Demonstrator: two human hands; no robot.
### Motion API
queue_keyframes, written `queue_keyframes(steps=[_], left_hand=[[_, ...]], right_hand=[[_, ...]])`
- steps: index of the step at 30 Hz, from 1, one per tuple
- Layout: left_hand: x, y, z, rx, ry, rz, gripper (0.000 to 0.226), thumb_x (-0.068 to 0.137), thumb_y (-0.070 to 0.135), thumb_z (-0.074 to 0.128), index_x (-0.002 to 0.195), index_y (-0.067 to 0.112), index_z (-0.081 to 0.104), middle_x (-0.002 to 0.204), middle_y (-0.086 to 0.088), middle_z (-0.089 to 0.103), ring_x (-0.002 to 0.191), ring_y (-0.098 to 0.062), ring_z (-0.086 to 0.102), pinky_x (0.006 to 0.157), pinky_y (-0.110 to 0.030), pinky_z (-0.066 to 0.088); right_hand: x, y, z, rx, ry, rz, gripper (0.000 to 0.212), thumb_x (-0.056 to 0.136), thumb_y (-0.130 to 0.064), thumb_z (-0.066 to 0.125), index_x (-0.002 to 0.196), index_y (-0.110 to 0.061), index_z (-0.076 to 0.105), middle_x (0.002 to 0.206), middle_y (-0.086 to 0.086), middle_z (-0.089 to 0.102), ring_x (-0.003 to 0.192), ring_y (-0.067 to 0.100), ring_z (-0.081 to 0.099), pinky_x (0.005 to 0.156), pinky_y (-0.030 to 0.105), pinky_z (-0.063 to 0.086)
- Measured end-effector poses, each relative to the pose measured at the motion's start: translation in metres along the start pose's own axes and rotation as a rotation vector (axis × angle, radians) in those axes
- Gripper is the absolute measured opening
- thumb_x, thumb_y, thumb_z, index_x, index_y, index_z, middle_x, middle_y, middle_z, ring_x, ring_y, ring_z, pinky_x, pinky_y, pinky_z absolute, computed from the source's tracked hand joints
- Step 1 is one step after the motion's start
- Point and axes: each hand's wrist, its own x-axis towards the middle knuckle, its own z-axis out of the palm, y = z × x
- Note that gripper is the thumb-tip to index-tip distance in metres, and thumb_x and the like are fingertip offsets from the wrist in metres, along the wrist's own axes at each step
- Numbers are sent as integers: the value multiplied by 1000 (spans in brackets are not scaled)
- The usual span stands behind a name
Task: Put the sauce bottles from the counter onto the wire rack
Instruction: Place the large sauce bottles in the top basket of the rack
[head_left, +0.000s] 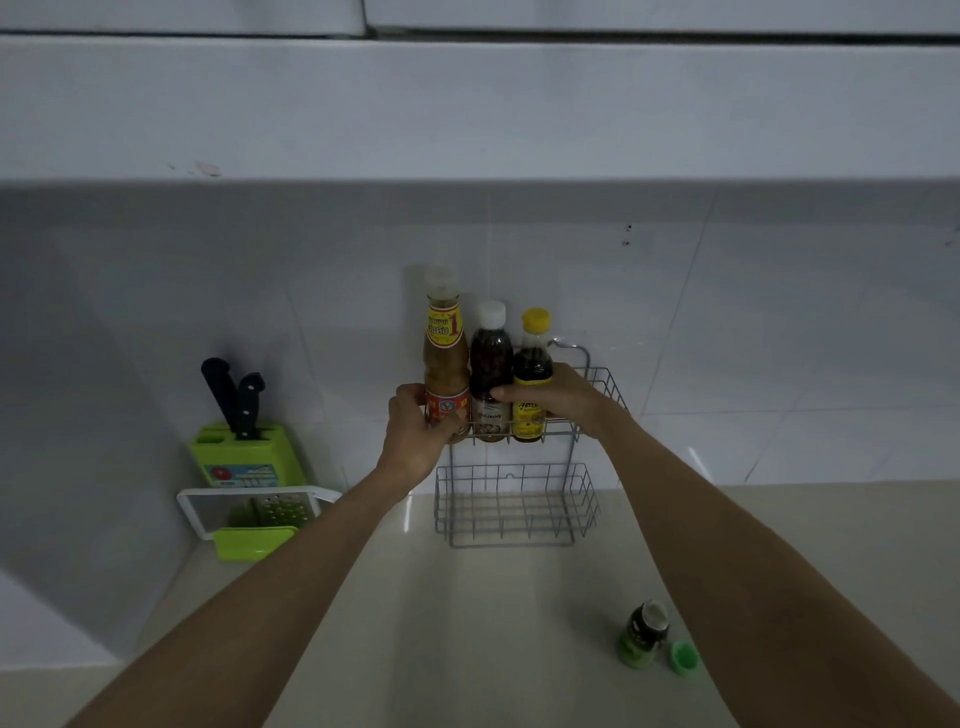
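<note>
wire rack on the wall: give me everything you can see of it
The wire rack is a grey two-tier basket of thin metal-looking wire, fixed upright against the white tiled wall. Its upper basket holds three sauce bottles in a row: a tall orange-brown one, a dark one with a white cap and a dark one with a yellow cap. The left hand grips the tall bottle at the basket's left end; the right hand wraps the yellow-capped bottle. The lower basket is empty, just above the counter; contact unclear.

Both bare forearms reach far forward and converge toward the middle. The left hand (415, 431) is curled, fingers wrapped in a grasp. The right hand (558, 395) lies palm-down, fingers extended leftward and closed in a grip.
</note>
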Motion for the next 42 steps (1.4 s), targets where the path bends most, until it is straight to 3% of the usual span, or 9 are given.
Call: queue_keyframes(steps=[6,9,13,20,25,32,35,39,42], left_hand=[[1,-4,4,-19,3,40,57,85,18,69,131,5,38,130,-15,42,106,-22,52,88,-33,48],[-1,-4,2,-13,-19,47,60,84,18,70,133,8,37,135,-14,42,106,-21,51,92,-34,47],[-5,-4,0,-11,-39,57,65,83,17,72,136,9,36,138,-13,42,116,-25,51,93,-32,45],[-10,-3,1,-25,-49,66,74,80,21,76,140,12,33,140,-11,40,118,-21,49,97,-31,44],[-12,-2,-2,-23,-65,72,74,81,20,74,141,12,32,142,-11,39,124,-26,48,95,-29,42],[-13,-2,-3,-27,-81,67,76,81,20,74,143,13,31,144,-10,38,125,-24,47,94,-27,41],[-14,-2,-2,-27,-74,60,76,81,20,74,143,15,30,143,-10,38,126,-24,47,96,-29,41],[-16,-1,-5,-32,-110,67,77,82,21,73,145,18,29,147,-8,37,131,-26,44,101,-31,41],[-21,0,-7,-47,-141,74,75,85,19,70,147,19,27,149,-6,38,135,-25,40,106,-34,38]], right_hand=[[-8,0,-1,9,-51,-46,68,64,-39,87,125,-29,59,117,-6,69,109,12,63,101,39,48],[-13,-1,-4,6,-69,-70,69,64,-30,88,126,-28,56,117,-5,68,110,12,63,101,39,48],[-14,9,-3,-65,-3,-97,92,48,-40,93,130,-28,51,116,-7,69,110,12,64,100,43,49],[-18,13,0,-109,51,-111,67,63,-16,88,123,-13,59,110,-1,69,104,15,64,99,36,49],[-18,13,-2,-163,36,-118,72,61,-17,89,125,-13,56,115,0,68,110,18,63,99,37,48],[-24,17,-2,-174,81,-170,63,68,-10,84,124,-10,53,115,3,65,105,14,59,89,24,44],[-25,19,0,-196,105,-177,65,69,-11,84,125,-8,51,113,1,64,105,15,60,78,10,44],[-28,24,2,-253,155,-183,70,69,-16,85,127,-7,47,121,9,64,101,14,57,76,16,42],[-34,27,2,-261,214,-182,79,71,-17,83,137,-8,40,128,10,61,115,18,56,89,26,41]])
